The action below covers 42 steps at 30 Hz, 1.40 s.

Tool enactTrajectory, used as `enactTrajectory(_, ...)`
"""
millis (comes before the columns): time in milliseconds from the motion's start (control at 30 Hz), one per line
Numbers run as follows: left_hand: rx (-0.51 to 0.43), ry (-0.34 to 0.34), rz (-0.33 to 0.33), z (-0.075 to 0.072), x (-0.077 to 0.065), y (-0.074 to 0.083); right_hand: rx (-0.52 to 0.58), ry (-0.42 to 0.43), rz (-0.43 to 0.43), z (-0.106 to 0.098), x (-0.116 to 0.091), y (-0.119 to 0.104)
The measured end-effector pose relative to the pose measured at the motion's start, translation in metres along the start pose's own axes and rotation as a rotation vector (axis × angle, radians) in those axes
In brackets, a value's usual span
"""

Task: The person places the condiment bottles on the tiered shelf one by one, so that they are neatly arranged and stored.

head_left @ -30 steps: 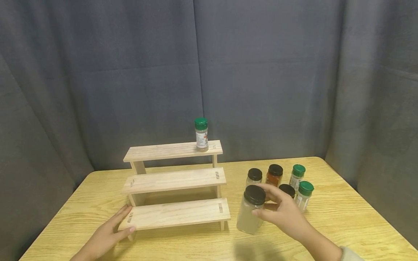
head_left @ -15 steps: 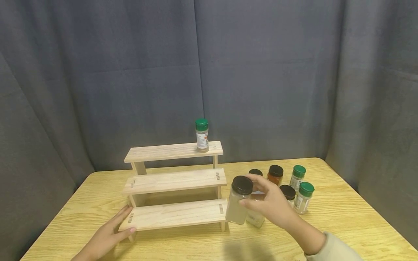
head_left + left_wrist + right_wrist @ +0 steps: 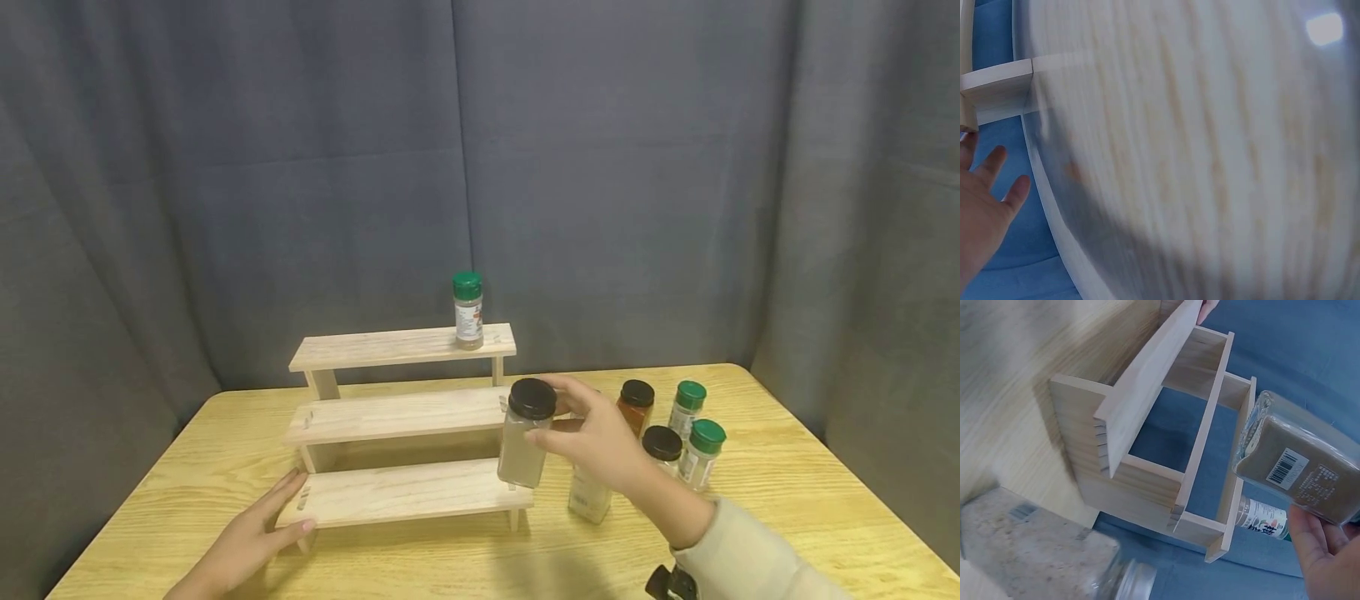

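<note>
My right hand [image 3: 600, 437] grips a square spice jar [image 3: 521, 454] with a black lid, thumb at the front and fingers behind. The jar is tilted slightly and overlaps the right end of the bottom shelf in the head view. Brownish powder and a white barcode label show on the jar [image 3: 1300, 462] in the right wrist view. A three-tier wooden rack [image 3: 397, 493] stands on the table. My left hand [image 3: 243, 533] rests at the left end of its bottom shelf, fingers extended. A green-lidded spice jar [image 3: 468, 321] stands on the right part of the top shelf.
Right of the rack, a pale-filled jar [image 3: 588, 497] stands partly behind my right hand. Beyond it are a red-brown spice jar [image 3: 634, 408], a black-lidded jar [image 3: 662, 445] and two green-lidded jars [image 3: 700, 467]. A dark curtain [image 3: 600, 208] hangs behind the table [image 3: 772, 492].
My right hand has carried the black-lidded jar left and upward, from beside the other jars to the rack's right end. My left hand has stayed on the bottom shelf.
</note>
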<state>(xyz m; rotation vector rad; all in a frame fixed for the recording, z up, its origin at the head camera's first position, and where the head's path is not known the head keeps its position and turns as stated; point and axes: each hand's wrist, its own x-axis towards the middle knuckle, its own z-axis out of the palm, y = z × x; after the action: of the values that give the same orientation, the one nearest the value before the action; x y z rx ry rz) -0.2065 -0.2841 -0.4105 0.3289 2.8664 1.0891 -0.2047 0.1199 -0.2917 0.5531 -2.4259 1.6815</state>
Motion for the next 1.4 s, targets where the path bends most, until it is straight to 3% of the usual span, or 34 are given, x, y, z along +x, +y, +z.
enactTrajectory(333,-0.011,0.013,0.002,0.000,0.000,0.000,0.009,0.016,0.005,0.013,0.018,-0.009)
enactTrajectory(800,-0.022,0.005,0.000,-0.001,0.000,0.003,-0.043,0.029,-0.068,0.032,0.046,-0.018)
enactTrajectory(1000,-0.023,0.020,0.015,0.000,0.000,0.003,-0.009,0.036,-0.083,0.040,0.059,-0.021)
enactTrajectory(1400,-0.040,0.035,0.035,0.002,0.000,0.000,-0.051,0.060,-0.080,0.053,0.083,-0.032)
